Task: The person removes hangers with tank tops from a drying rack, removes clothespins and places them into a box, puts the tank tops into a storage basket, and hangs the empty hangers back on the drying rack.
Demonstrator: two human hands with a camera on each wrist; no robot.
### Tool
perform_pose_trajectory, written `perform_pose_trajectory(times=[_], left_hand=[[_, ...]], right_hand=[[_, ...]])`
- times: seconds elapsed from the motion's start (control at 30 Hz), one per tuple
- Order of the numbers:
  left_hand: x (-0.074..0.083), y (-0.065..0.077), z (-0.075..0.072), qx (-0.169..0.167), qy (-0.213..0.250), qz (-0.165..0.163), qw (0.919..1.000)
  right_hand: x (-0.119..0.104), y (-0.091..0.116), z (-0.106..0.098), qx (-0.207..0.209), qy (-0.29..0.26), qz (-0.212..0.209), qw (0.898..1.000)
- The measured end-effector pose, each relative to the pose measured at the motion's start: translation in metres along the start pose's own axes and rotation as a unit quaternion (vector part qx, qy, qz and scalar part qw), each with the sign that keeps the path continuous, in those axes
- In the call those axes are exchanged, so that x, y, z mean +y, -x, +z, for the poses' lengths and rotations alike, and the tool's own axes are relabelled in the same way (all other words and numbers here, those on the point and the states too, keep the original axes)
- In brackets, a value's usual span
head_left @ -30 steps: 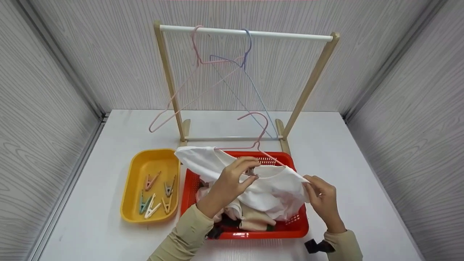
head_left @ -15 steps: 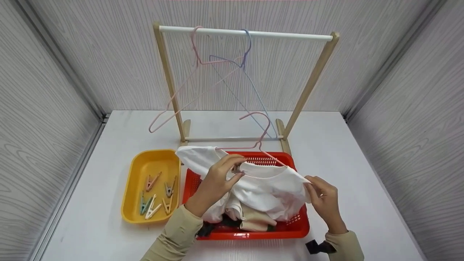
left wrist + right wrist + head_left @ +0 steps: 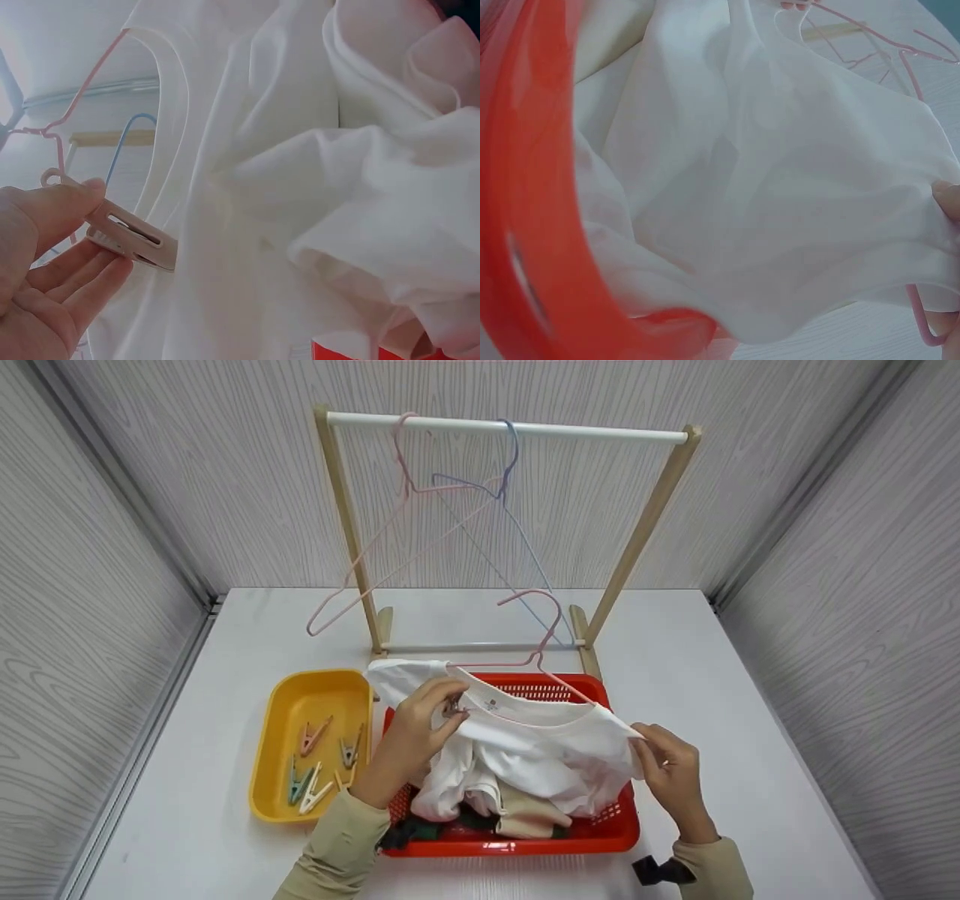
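A white shirt point(image 3: 540, 757) hangs on a pink hanger point(image 3: 559, 616), spread over the red basket, its lower part resting among the clothes there. My left hand point(image 3: 409, 727) pinches a pinkish-beige clothespin point(image 3: 135, 238) between thumb and fingers. In the left wrist view the clothespin's tip lies right at the shirt's neckline. My right hand point(image 3: 667, 765) pinches the shirt's right shoulder, where the hanger's end shows beneath the cloth in the right wrist view.
A yellow tray point(image 3: 300, 690) with several clothespins point(image 3: 315, 735) stands left of the red basket point(image 3: 510, 849). Behind, a rack point(image 3: 600, 433) carries another pink hanger point(image 3: 400, 450) and a blue one point(image 3: 514, 457). Beige and dark clothes point(image 3: 525, 814) lie in the basket.
My left hand has moved left along the shirt's neckline with the clothespin, uncovering the collar label. The right hand, shirt and hanger have stayed nearly still.
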State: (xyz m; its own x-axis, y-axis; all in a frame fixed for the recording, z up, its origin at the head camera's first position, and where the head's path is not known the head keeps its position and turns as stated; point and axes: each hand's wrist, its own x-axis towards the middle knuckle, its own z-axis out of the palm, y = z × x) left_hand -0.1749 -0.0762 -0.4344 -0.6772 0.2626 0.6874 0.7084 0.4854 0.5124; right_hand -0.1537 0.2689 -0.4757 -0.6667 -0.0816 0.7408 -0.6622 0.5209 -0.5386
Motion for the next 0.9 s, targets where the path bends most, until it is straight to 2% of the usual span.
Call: perform_pose_trajectory(times=[0.1, 0.33, 0.67, 0.9], left_hand=[[-0.004, 0.002, -0.005, 0.007, -0.013, -0.005, 0.9999], [-0.009, 0.009, -0.016, 0.002, -0.025, -0.052, 0.9984], [-0.023, 0.019, -0.035, 0.045, -0.022, -0.076, 0.9959], [-0.030, 0.025, -0.047, 0.051, -0.027, -0.102, 0.9931]], right_hand=[[0.000, 0.000, 0.000, 0.000, -0.001, 0.001, 1.000], [0.001, 0.000, -0.001, 0.005, 0.004, 0.003, 1.000], [0.000, 0.000, -0.003, 0.005, 0.006, 0.001, 1.000], [0.002, -0.001, -0.004, 0.008, 0.009, -0.002, 1.000]])
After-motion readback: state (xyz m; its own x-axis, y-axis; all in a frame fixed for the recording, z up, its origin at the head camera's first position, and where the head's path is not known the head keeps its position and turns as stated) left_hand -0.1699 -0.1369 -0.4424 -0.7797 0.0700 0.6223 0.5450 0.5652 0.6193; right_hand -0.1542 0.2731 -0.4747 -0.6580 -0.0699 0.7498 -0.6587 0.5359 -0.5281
